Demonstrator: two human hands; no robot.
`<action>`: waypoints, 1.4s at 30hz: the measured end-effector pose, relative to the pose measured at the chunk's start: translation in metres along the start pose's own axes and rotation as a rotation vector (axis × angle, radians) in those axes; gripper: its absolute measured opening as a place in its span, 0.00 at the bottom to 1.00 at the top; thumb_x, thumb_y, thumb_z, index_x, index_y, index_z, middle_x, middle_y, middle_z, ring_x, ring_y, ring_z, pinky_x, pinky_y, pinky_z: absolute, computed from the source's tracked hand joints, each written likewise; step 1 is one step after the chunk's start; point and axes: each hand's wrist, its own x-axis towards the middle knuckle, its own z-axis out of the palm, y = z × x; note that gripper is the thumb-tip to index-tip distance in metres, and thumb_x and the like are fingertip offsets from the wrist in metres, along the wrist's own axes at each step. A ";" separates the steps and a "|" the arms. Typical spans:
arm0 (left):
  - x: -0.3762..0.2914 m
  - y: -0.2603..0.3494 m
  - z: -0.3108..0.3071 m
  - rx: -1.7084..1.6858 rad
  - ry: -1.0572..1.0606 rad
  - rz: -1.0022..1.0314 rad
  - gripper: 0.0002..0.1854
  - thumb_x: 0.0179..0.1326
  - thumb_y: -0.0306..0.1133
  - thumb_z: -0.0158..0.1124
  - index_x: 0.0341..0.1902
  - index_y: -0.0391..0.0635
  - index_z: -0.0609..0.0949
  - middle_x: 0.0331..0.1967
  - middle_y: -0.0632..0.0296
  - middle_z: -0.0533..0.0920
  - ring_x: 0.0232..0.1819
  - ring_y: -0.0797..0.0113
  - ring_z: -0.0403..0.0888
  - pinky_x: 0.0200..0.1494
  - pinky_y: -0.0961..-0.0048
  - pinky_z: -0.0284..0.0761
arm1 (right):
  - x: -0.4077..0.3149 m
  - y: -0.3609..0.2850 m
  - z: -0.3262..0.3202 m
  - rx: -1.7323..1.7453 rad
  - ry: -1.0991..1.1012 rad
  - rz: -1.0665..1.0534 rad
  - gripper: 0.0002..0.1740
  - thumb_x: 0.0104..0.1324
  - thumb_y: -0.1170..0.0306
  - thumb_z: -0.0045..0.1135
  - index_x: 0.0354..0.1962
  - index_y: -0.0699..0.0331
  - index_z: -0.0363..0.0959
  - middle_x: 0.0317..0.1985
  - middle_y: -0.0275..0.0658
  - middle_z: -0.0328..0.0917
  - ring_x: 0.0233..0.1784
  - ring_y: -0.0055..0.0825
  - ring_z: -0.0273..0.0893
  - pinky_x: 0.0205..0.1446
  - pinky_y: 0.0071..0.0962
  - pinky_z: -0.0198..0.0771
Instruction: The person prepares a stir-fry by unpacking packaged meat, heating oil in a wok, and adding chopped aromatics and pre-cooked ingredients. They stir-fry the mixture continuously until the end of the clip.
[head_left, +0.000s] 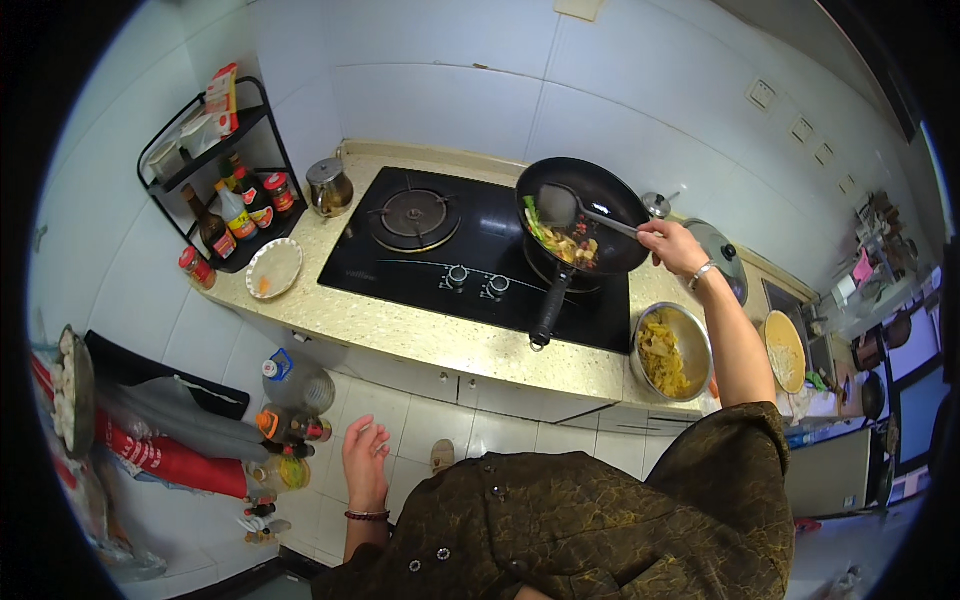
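My right hand (673, 247) grips the handle of a metal spatula (559, 204), whose broad blade rests inside a black wok (619, 195). Chopped food (568, 244), with green, yellowish and red pieces, lies in the near left part of the wok. The wok sits tilted over the right burner of a black glass gas cooktop (480, 232), its dark handle (552, 307) pointing towards me. My left hand (365, 454) hangs over the floor, holding nothing, its fingers loosely curled and apart. Below my right wrist stands a steel bowl (701, 360) of yellow-green chopped vegetables (661, 356).
On the left, a black rack (169, 180) holds sauce bottles and jars. A scalloped dish (275, 268) and a metal pot (330, 187) stand near it. A glass lid (716, 255) leans behind my right arm, with a yellow bowl (784, 352) beyond. Bottles (300, 382) stand on the floor.
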 end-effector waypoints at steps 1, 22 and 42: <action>0.001 0.000 0.003 0.006 -0.018 0.002 0.13 0.68 0.32 0.59 0.54 0.45 0.76 0.39 0.65 0.78 0.41 0.73 0.76 0.43 0.76 0.69 | -0.006 -0.005 0.004 0.006 -0.035 -0.016 0.18 0.69 0.60 0.55 0.49 0.64 0.78 0.27 0.34 0.78 0.24 0.19 0.74 0.27 0.23 0.68; -0.003 -0.008 0.004 -0.017 -0.025 -0.026 0.13 0.68 0.32 0.59 0.54 0.46 0.76 0.40 0.65 0.79 0.40 0.74 0.76 0.43 0.74 0.69 | -0.042 0.006 -0.016 -0.676 0.061 -0.200 0.19 0.64 0.60 0.58 0.53 0.48 0.77 0.43 0.44 0.83 0.49 0.45 0.80 0.51 0.44 0.75; -0.008 -0.002 -0.021 -0.024 0.050 0.021 0.12 0.67 0.31 0.59 0.53 0.47 0.76 0.38 0.66 0.79 0.39 0.74 0.76 0.42 0.75 0.70 | 0.036 0.050 -0.006 0.311 -0.107 0.394 0.16 0.68 0.59 0.54 0.30 0.63 0.77 0.17 0.34 0.73 0.11 0.20 0.63 0.15 0.25 0.56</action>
